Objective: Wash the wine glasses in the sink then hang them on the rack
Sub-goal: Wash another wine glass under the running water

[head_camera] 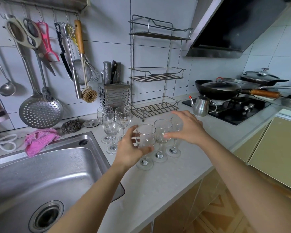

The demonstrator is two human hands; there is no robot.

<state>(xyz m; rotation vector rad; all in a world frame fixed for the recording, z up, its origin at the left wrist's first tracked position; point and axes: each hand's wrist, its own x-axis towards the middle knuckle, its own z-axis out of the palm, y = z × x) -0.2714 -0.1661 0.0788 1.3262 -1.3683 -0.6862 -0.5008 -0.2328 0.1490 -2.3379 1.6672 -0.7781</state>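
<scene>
The forearms [94, 190] reach in from the near edge over the counter [158, 185], with the steel sink [40, 165] at near left. The left hand [129, 148] curls its fingers and thumb round the bowl of the nearest wine glass [145, 137], which stands upright on the counter, first in a row of three. The right hand [188, 126] is spread over the middle glass [163, 130] and the far glass [176, 125]; whether it touches them I cannot tell. Three more glasses [111, 123] stand further left, near the wire rack [156, 76]. Lifting straight up looks wise, since the neighbour stands just beside, then carrying it left over the sink.
</scene>
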